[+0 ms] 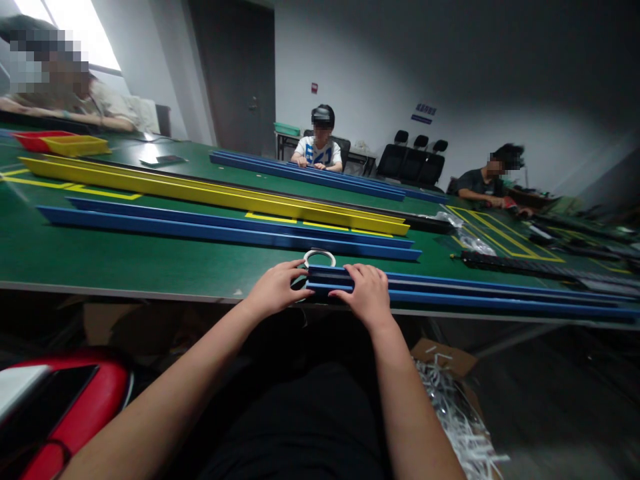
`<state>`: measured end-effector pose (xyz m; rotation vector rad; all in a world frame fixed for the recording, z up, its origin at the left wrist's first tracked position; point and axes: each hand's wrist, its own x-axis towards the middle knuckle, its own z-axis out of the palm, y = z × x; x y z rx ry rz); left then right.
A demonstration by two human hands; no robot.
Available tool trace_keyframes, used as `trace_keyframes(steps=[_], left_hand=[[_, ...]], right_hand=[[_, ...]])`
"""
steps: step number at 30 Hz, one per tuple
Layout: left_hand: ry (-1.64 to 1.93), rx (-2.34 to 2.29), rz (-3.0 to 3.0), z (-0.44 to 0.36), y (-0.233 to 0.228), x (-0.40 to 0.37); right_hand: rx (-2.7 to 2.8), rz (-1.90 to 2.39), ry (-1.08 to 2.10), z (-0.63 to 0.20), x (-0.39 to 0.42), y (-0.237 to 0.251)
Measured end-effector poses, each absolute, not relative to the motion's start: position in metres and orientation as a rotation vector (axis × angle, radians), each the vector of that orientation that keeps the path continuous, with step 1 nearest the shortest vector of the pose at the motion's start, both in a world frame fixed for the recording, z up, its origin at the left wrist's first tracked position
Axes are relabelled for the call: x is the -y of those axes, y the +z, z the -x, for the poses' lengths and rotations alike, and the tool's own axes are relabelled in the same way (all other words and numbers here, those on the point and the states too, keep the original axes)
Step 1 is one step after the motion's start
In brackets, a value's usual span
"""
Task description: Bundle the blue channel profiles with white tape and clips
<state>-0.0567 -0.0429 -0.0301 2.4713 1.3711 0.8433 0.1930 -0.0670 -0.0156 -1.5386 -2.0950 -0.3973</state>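
A long blue channel [480,288] lies along the table's near edge and runs off to the right. My right hand [367,293] spans it near its left end, fingers on the far wall and thumb on the near wall. At that left end my left hand [275,288] curls its thumb and fingers about the channel's tip. Just behind the tip is a white ring [320,253], perhaps a roll of tape, partly hidden by the channel and fingers.
Blue channels [225,230] and a yellow channel [215,197] lie farther back on the green table [125,267]. Red [30,140] and yellow trays [75,145] stand at the left. Three other people sit around the table. White strips [455,407] fill a box below.
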Motion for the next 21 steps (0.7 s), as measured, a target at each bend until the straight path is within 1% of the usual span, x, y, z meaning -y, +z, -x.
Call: trace_keyframes(steps=[13,21], left_hand=[[0.991,-1.319,-2.477,0.055,-0.038,0.046],[0.996,-1.306,-2.476,0.053,-0.037,0.047]], right_hand=[[1.97,1.45,-0.568,-0.194,0.073,-0.035],[1.955,1.437,-0.588,-0.195,0.072,-0.039]])
